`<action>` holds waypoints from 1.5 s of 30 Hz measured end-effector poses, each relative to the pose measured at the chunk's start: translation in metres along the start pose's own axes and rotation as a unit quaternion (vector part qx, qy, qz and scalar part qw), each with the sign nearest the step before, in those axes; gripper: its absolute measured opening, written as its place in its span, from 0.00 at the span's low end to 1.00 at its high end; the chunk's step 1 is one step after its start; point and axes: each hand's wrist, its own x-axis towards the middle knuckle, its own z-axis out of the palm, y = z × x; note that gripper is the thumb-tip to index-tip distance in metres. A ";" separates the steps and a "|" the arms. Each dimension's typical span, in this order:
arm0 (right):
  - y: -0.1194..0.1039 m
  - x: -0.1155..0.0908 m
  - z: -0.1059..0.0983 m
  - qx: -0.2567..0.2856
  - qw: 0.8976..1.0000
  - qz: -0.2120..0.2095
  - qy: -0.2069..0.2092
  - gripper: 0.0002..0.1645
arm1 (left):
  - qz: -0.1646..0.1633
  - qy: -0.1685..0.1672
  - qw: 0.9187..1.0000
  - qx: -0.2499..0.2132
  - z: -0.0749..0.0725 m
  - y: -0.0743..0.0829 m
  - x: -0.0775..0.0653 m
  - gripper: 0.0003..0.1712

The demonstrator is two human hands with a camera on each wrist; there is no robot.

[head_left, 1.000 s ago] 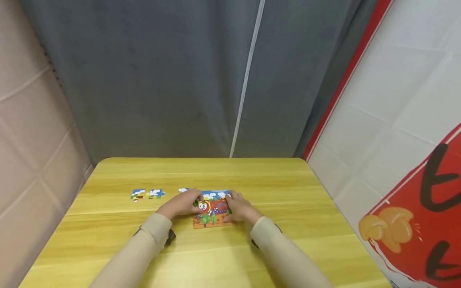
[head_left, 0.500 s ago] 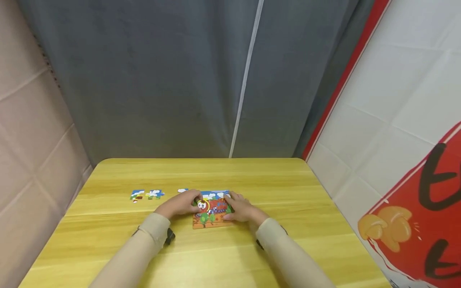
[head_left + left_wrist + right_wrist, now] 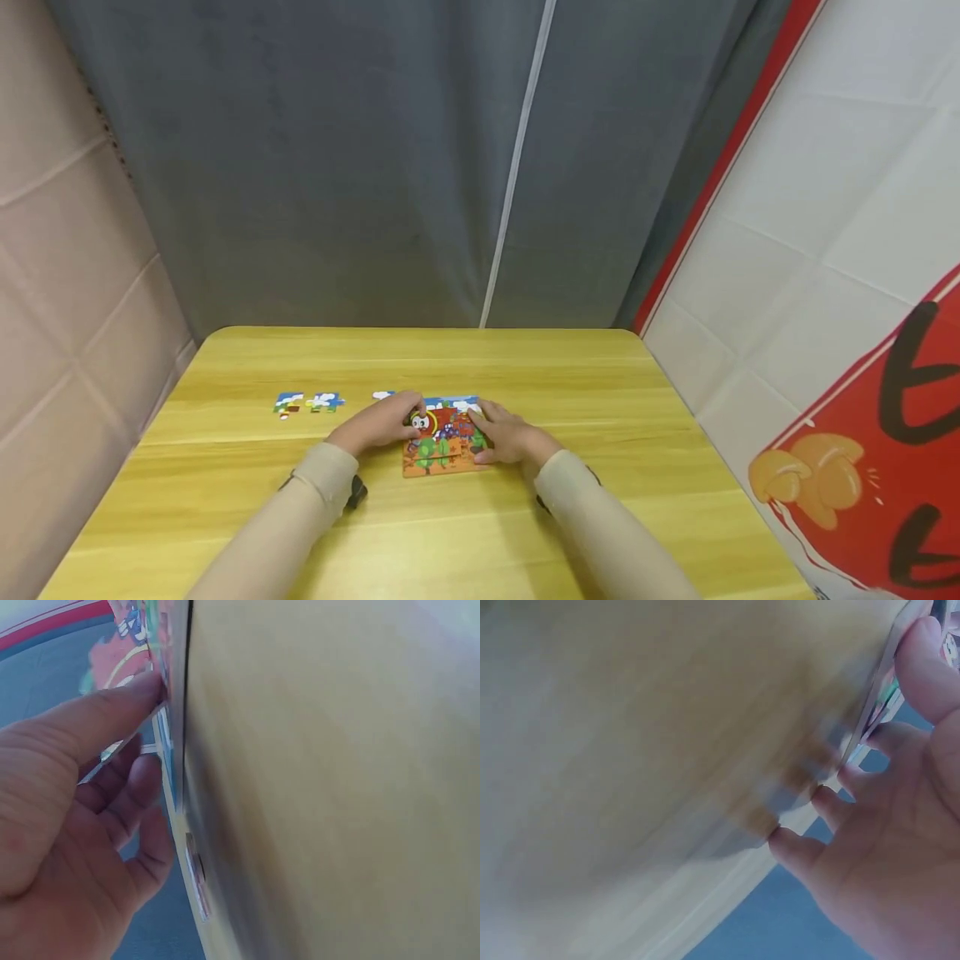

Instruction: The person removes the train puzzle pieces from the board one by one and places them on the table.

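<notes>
A colourful jigsaw puzzle (image 3: 442, 467) lies on the wooden table, with blue sky along its far edge and orange ground nearest me. My left hand (image 3: 381, 421) pinches a joined section of red puzzle pieces (image 3: 120, 664) bearing a cartoon face, thumb in front and fingers behind. That section is tilted up and overlaps the rest of the picture. My right hand (image 3: 510, 433) rests at the puzzle's right edge; in the right wrist view its thumb (image 3: 922, 667) touches the edge and the other fingertips reach the tabletop, fingers relaxed.
Two small clusters of puzzle pieces, a left one (image 3: 287, 403) and a right one (image 3: 326, 402), lie at the table's left. Another cloud piece (image 3: 383, 394) sits just beyond my left hand. A grey curtain (image 3: 375, 167) hangs behind the table (image 3: 600, 392).
The red section in my left hand has shifted slightly left and tilted, showing breaks against the pieces around it. My right thumb has moved a little to the right, off the picture.
</notes>
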 end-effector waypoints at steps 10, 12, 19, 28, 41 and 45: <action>-0.001 0.001 0.001 0.041 0.999 -0.016 0.016 0.57 | -0.003 -0.006 0.999 0.033 -0.001 -0.003 -0.001 0.17; -0.002 0.000 0.000 0.057 0.998 -0.022 0.021 0.58 | 0.001 -0.011 0.999 0.045 -0.001 -0.003 -0.001 0.20; -0.012 0.004 -0.001 0.076 0.996 -0.004 0.040 0.48 | 0.017 -0.027 0.996 0.088 -0.004 0.003 -0.002 0.21; -0.028 0.013 0.006 -0.019 0.997 0.041 0.063 0.43 | 0.021 -0.011 0.995 0.092 0.001 -0.001 0.002 0.19; -0.033 0.011 0.010 -0.024 0.997 0.056 0.051 0.43 | -0.004 0.008 0.990 0.141 0.001 0.005 -0.003 0.27; -0.033 0.011 0.011 -0.022 0.997 0.053 0.051 0.42 | 0.002 0.011 0.992 0.124 0.001 0.003 -0.005 0.24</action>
